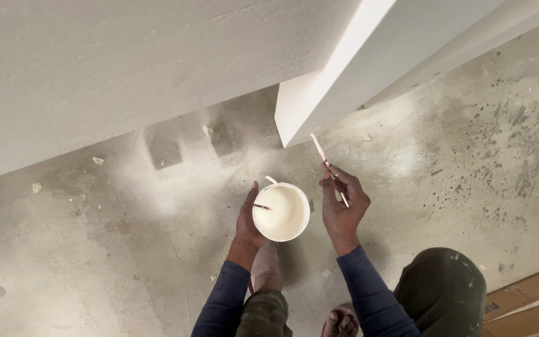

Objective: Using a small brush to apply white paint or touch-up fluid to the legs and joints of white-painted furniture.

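The concrete floor (95, 249) fills most of my view: bare, grey, dusted white in a wide patch around the pot, with dark speckles and stains off to the pot's right and small pale chips to its left. Above the pot runs the white wall (126, 68), rough-textured and flat. Beside it, up and right of the pot, a white corner edge (310, 100) juts out, its lower tip close above the pot, clean and smooth. Far to the pot's lower right lies a strip of brown cardboard (528, 299).

My knee in dark trousers (441, 293) sits below and right of the pot; my bare foot (341, 324) shows directly beneath it.

The white pot (281, 212) hangs over the floor, holding a smooth off-white paint. My left hand (249, 221) is wrapped around its left side, thumb over the rim, gripping it. Just right of the pot, my right hand (342, 206) is closed on a thin brush (329, 168), whose white-coated tip points up toward the corner edge, not quite touching it.
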